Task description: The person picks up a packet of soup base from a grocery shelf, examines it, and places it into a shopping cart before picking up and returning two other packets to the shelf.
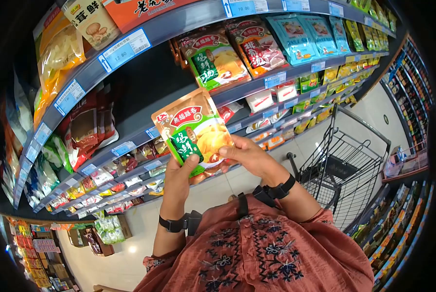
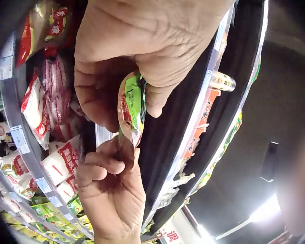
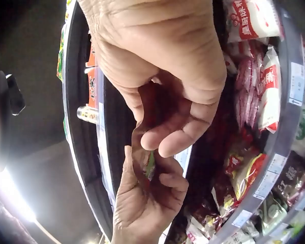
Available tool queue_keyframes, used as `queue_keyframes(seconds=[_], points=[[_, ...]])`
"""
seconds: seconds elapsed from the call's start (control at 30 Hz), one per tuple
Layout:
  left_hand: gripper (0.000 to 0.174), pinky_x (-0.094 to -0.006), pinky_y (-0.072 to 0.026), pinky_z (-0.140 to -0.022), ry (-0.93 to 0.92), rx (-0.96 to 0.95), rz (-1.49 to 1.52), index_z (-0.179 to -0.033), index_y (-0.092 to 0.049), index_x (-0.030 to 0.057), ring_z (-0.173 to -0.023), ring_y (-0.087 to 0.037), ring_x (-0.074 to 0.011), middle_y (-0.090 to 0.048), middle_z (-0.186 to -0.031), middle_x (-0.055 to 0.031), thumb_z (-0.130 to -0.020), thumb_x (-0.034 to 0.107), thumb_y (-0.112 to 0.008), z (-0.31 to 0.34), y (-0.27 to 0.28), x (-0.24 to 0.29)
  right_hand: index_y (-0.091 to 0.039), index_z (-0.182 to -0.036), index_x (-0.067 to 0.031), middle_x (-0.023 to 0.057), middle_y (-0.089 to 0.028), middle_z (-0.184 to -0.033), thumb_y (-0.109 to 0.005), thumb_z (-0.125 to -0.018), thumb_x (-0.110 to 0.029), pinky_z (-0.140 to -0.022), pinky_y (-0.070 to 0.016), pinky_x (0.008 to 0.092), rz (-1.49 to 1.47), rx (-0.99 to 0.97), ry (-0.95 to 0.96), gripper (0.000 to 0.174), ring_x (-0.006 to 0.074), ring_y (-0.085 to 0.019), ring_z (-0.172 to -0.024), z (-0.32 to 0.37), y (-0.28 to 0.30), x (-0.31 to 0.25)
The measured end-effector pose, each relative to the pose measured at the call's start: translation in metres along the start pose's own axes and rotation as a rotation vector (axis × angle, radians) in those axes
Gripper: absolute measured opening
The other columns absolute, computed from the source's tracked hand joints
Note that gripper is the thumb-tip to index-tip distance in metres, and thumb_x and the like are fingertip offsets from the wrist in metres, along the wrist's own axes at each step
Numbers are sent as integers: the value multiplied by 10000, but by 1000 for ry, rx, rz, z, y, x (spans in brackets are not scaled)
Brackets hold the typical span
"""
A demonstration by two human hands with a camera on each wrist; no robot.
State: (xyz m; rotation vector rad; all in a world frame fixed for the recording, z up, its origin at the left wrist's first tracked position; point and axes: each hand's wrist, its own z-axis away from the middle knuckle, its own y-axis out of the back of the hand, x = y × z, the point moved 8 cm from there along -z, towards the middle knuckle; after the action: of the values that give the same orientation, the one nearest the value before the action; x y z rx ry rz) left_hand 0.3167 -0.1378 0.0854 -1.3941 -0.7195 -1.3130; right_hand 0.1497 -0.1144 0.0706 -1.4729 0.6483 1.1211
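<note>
A brown and green food packet (image 1: 198, 131) with a picture of yellow food on its front is held upright between both hands. The left hand (image 1: 178, 180) grips its lower left edge, thumb on the front. At the lower right edge the right hand (image 1: 249, 156) pinches it, thumb also on the front. In the left wrist view the packet (image 2: 131, 107) shows edge-on between the left hand (image 2: 142, 46) and the right hand (image 2: 112, 198). The right wrist view shows the right hand (image 3: 162, 56) with fingers curled behind the packet (image 3: 145, 160).
Shelves hold similar packets (image 1: 215, 58), red packets (image 1: 257, 46) and blue packets (image 1: 291, 39) behind the held one. Price tags (image 1: 125, 51) line the shelf edges. A shopping cart (image 1: 344, 165) stands on the floor at the right. Green bags (image 1: 112, 228) lie at the lower left.
</note>
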Motion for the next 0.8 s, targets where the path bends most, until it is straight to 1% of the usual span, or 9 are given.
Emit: queue_keyframes(seconds=[0.1,0.23,0.33,0.43,0.47,0.57,0.67,0.77,0.8], points=[[401,-238,-566,-636,-21,-5,-98,-1263,-559,57,-888,-677,-126,-676,-1116,-53,-941,250,-701,-4,5,-6,-574,-1309,-34,44,-666,-1157,-646,-980,-323,-743,-566,272,-38,12,0,444,116,-656,-837,0,2,1],[422,-278,-564,-775,-56,-1,59,-1291,-533,36,-977,-659,-145,-656,-1159,-66,-941,204,-699,-1,-7,5,-574,-1306,-35,57,-672,-1137,-676,-962,-312,-717,-563,276,-45,26,-16,453,126,-659,-789,0,0,-3],[436,-294,-532,-883,-106,-10,141,-1315,-509,27,-1038,-638,-155,-638,-1188,-75,-949,181,-689,-4,-13,13,-563,-1315,-35,74,-682,-1104,-700,-946,-284,-704,-562,275,-30,-37,-44,465,135,-667,-785,1,-4,-6],[429,-267,-543,-804,-106,22,121,-1304,-515,33,-1000,-648,-141,-642,-1172,-71,-946,186,-693,-7,-12,17,-557,-1308,-38,85,-691,-1068,-717,-934,-269,-698,-564,284,-3,-59,-80,468,145,-673,-787,1,0,-3],[421,-226,-531,-696,-86,21,84,-1293,-521,41,-937,-652,-122,-645,-1151,-63,-943,194,-697,-7,-10,16,-555,-1308,-38,85,-693,-1063,-715,-934,-265,-701,-564,286,-5,-61,-70,466,146,-673,-788,1,0,-4],[407,-203,-494,-598,-124,35,107,-1287,-521,49,-878,-646,-106,-646,-1134,-57,-948,200,-689,-9,-16,20,-550,-1313,-36,84,-697,-1052,-711,-934,-249,-710,-566,292,-14,-57,-43,463,149,-675,-794,2,1,-5],[396,-211,-482,-582,-72,24,157,-1294,-516,52,-876,-639,-107,-645,-1139,-54,-957,190,-670,-11,-25,20,-549,-1318,-33,81,-696,-1048,-704,-934,-232,-718,-566,295,-6,-25,-23,459,148,-674,-799,3,5,-4],[392,-220,-501,-593,-28,-43,178,-1308,-508,63,-909,-644,-116,-642,-1148,-56,-965,183,-653,-15,-26,17,-556,-1304,-29,74,-695,-1038,-694,-940,-226,-720,-565,290,26,2,-15,437,142,-673,-801,8,9,-12],[404,-248,-561,-657,-40,-67,173,-1326,-495,68,-971,-656,-144,-631,-1180,-67,-969,185,-643,-17,-28,17,-561,-1293,-28,71,-695,-1033,-691,-942,-230,-719,-564,287,40,14,-8,425,139,-673,-800,10,10,-14]])
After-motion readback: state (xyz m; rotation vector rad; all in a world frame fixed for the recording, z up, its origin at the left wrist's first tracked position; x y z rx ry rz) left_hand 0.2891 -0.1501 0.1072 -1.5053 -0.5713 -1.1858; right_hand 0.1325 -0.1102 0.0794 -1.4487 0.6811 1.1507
